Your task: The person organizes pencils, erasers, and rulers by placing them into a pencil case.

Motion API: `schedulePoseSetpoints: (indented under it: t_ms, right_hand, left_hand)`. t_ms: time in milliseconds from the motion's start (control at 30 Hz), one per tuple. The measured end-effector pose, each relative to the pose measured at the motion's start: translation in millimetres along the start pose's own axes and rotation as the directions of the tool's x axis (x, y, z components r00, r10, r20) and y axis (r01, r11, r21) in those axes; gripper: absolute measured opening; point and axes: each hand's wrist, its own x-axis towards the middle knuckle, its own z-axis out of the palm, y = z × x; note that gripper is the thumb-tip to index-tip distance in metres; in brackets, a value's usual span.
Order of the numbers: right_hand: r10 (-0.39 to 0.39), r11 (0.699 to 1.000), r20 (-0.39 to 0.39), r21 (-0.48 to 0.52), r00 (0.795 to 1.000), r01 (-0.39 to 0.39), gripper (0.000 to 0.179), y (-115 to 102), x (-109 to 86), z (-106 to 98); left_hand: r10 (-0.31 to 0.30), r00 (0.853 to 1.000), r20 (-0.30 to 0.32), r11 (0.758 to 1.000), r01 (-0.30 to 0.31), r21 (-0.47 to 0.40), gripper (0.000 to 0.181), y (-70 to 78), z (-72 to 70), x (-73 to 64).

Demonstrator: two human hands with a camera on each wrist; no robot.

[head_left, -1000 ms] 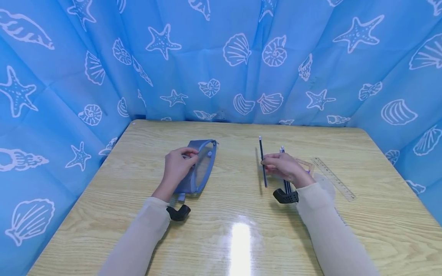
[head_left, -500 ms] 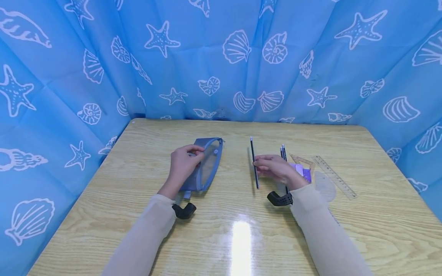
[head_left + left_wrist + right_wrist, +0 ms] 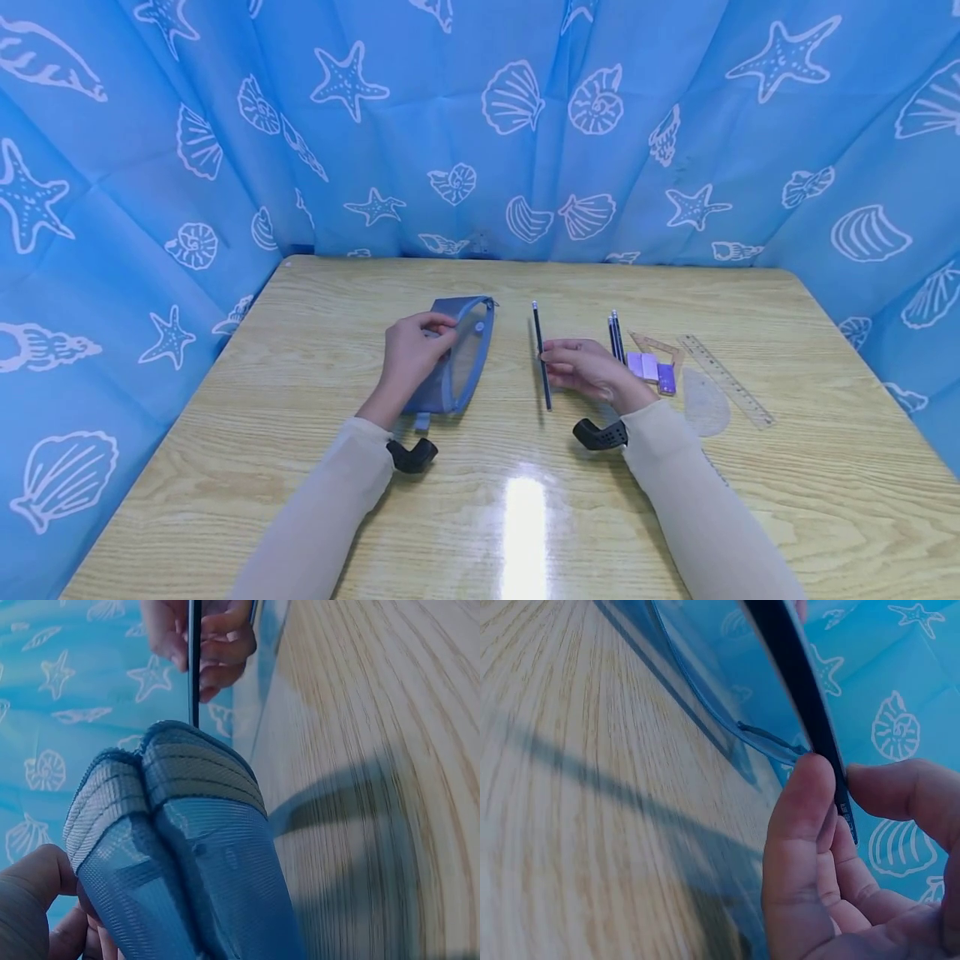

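A blue-grey mesh pencil case point(image 3: 431, 390) with its zip mouth gaping toward the right is held at the rim by my left hand point(image 3: 414, 350), thumb and fingers pinching the edge. Close up in the left wrist view, the case's striped end point(image 3: 199, 769) fills the middle. To the right of the case, my right hand point(image 3: 592, 371) pinches a dark pencil point(image 3: 541, 358) between thumb and fingers. This pencil is raised off the table, with its shadow on the wood in the right wrist view, and stays apart from the case.
Beyond my right hand lie more dark pencils point(image 3: 616, 336), purple and lilac erasers point(image 3: 649, 368), a set square point(image 3: 667, 347), a clear protractor point(image 3: 705, 404) and a clear ruler point(image 3: 727, 382). A blue shell-patterned curtain point(image 3: 480, 125) hangs behind the wooden table point(image 3: 480, 517).
My right hand has carried the pencil leftward, nearer the case. My left hand has shifted the case a little to the right. The erasers have come into sight from behind the right hand.
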Motion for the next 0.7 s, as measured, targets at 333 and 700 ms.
schedulePoseSetpoints:
  t_ms: [333,700]
  right_hand:
    - [0.001,1.000,0.010,-0.002,1.000,-0.001,0.040,2,0.7,2]
    - [-0.013,0.995,-0.018,-0.098,1.000,0.012,0.047,6,4.9,8]
  left_hand:
    - [0.017,1.000,0.020,1.000,-0.017,-0.004,0.017,2.8,11.3,0.4]
    - [0.035,0.999,0.040,0.999,-0.035,-0.012,0.017,5.4,23.3,-0.4]
